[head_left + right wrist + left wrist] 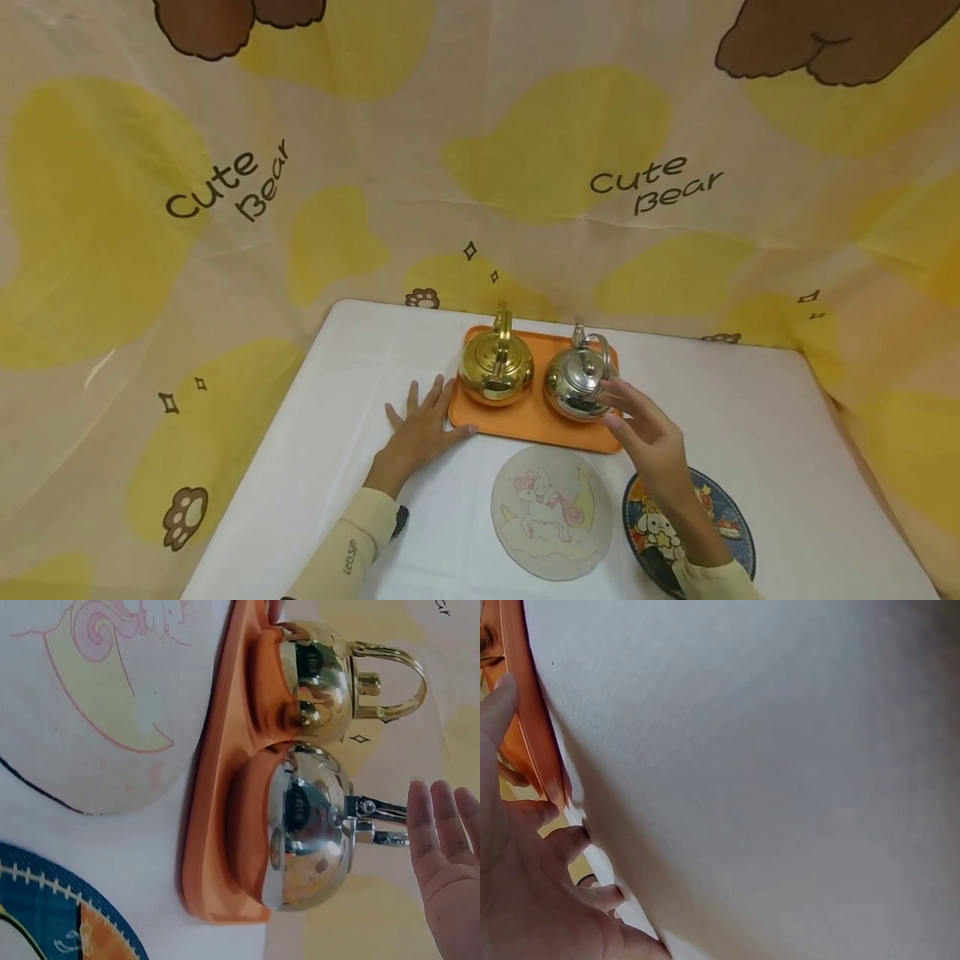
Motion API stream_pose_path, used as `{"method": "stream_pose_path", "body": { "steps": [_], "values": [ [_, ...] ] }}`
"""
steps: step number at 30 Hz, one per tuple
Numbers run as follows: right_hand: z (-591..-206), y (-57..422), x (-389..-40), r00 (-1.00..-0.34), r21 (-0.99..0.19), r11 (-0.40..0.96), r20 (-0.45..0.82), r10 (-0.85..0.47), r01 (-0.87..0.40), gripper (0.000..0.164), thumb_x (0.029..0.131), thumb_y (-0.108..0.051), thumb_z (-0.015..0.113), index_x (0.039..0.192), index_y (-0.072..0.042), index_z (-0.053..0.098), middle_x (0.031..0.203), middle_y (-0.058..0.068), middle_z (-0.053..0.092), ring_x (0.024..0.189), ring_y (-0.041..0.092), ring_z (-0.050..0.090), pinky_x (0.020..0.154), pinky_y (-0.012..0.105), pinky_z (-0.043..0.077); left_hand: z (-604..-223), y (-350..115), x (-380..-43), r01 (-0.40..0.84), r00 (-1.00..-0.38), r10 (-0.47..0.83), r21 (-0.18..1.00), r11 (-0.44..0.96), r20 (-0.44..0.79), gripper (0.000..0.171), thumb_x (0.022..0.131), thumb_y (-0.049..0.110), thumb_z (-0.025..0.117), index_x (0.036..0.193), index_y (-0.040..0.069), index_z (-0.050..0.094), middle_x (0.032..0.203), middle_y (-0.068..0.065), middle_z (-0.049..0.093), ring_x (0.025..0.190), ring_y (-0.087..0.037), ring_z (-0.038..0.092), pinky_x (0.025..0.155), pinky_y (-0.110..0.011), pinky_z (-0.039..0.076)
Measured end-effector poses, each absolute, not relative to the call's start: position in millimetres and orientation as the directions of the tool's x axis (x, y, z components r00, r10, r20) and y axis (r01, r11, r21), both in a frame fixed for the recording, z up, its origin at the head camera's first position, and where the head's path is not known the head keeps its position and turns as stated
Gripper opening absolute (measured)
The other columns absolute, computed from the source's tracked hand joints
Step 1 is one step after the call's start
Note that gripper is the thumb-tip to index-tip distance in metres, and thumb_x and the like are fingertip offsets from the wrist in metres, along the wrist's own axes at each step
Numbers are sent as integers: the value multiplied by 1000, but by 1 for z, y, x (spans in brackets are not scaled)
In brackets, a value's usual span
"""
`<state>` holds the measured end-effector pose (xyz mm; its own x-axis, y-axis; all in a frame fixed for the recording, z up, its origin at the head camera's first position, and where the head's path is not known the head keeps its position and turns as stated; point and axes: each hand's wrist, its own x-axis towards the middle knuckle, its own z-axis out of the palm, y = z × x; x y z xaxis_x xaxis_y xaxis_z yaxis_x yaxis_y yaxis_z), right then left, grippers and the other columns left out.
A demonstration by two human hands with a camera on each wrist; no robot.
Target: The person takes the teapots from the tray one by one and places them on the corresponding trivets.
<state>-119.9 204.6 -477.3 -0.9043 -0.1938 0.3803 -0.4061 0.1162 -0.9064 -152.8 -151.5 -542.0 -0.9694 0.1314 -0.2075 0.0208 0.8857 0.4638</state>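
An orange tray (pixel 517 429) carries a gold teapot (pixel 480 362) on its left and a silver teapot (pixel 564 392) on its right, both upright with raised loop handles. My left hand (pixel 420 433) lies with spread fingers at the tray's front left corner, thumb along the front edge. In the left wrist view, that hand's thumb (pixel 502 705) overlaps the tray rim (pixel 532 712). Beside the silver teapot's handle (pixel 386 814), my right hand (pixel 450 877) is raised, its fingers fairly straight and not wrapped round anything.
In front of the tray lies a pale round mat (pixel 551 533) with a unicorn drawing. A dark blue round mat (pixel 731 500) with cartoon figures is partly under the right forearm. Behind the white table (pixel 330 358) hangs a yellow patterned cloth (pixel 420 167).
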Motion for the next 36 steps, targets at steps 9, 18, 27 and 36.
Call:
{"method": "stream_pose_path", "body": {
  "steps": [9, 18, 27, 36],
  "values": [
    [-481, 193, -120, -918, -915, 147, 344, -195, -374, 54, 104, 6, 59, 157, -3, 49, 152, 23, 57, 134, 18, 63, 106, 20, 52, -541, -151, -154, 13, -967, 128, 459, 888, -220, 99, 96, 72, 60, 171, 20, 21, 178, -10, 14, 161, -54, -2, 113, -88, -5],
    [-486, 180, -124, -905, -911, 110, 371, -209, -399, 53, 104, 9, 58, 155, 2, 49, 147, 29, 57, 131, 17, 65, 106, 20, 52, -541, -152, -153, 13, -968, 130, 475, 880, -214, 99, 96, 72, 61, 171, 20, 22, 178, -10, 15, 161, -54, -2, 113, -88, -5],
    [-490, 167, -128, -906, -920, 55, 369, -208, -387, 51, 103, 10, 59, 153, 5, 50, 145, 32, 58, 131, 22, 65, 103, 22, 54, -539, -152, -152, 12, -969, 129, 480, 877, -212, 98, 97, 70, 61, 171, 19, 22, 178, -10, 15, 161, -53, -3, 113, -88, -6],
    [-493, 155, -132, -926, -938, 81, 316, -205, -338, 49, 103, 6, 61, 151, 7, 51, 145, 33, 57, 129, 29, 66, 101, 23, 56, -540, -152, -152, 6, -969, 126, 489, 872, -212, 99, 96, 71, 62, 171, 19, 22, 178, -10, 15, 161, -52, -4, 113, -87, -6]
  ]
}}
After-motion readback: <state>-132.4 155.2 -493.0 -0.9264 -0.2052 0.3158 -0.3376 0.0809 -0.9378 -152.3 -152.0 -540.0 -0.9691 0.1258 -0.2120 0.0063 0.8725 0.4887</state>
